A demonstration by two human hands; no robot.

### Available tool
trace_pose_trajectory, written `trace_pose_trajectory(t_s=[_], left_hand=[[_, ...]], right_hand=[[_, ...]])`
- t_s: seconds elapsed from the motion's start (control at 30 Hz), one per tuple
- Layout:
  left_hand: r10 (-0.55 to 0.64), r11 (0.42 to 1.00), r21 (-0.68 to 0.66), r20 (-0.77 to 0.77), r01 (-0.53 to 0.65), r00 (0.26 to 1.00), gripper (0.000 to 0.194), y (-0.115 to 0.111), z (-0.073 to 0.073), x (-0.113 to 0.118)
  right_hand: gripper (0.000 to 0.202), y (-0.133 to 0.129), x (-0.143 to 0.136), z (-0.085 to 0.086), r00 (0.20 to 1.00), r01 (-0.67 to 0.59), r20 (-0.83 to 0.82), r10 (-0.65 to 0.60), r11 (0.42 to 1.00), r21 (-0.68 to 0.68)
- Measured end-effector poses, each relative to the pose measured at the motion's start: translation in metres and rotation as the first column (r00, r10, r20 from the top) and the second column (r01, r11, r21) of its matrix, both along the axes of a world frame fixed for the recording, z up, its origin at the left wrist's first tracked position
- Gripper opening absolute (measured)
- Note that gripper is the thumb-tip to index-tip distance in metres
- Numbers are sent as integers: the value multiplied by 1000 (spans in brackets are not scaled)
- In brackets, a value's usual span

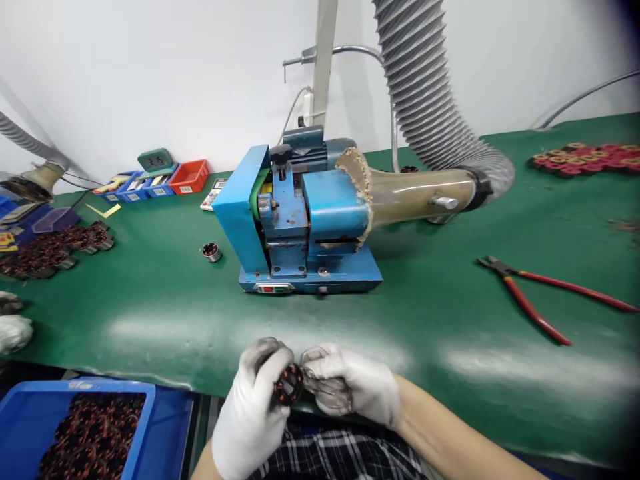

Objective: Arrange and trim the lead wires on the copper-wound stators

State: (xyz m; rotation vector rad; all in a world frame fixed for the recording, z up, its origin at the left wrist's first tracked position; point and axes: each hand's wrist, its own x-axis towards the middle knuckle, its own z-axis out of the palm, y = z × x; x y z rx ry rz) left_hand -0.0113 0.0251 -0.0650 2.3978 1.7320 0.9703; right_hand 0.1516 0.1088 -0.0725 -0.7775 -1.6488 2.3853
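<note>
My left hand (257, 400), in a white glove with darkened fingertips, is closed around a small round motor coil part (289, 385) with black and copper windings. My right hand (345, 383), gloved the same way, has its fingers bent together right beside that part; whether they pinch anything is hidden. Both hands are low in the view, above the front edge of the green table (425, 320). Beyond them stands a blue machine (300, 220) with red and green buttons. One similar coil part (211, 252) sits on the table left of the machine.
Red-handled cutters (530, 293) lie at the right. A blue bin (147, 427) of coil parts is at lower left, with more parts (55, 250) heaped above. A grey hose (420, 87) meets the machine's duct. At the left edge is another person's gloved hand (14, 333).
</note>
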Motion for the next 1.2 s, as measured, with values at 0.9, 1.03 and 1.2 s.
trace_pose_trajectory(t_s=[0.9,1.03,1.2], left_hand=[[-64,998,6,56,63,996,93,5,17,14],[20,916,-399,-32,-31,999,89,25,-6,-1],[60,872,-486,0,-53,998,61,26,-24,-9]], right_hand=[[18,-5,-14,4,975,172,-9,-224,721,671],[18,-8,-12,-14,941,223,53,-334,731,645],[16,-6,-6,-21,921,300,132,-366,885,357]])
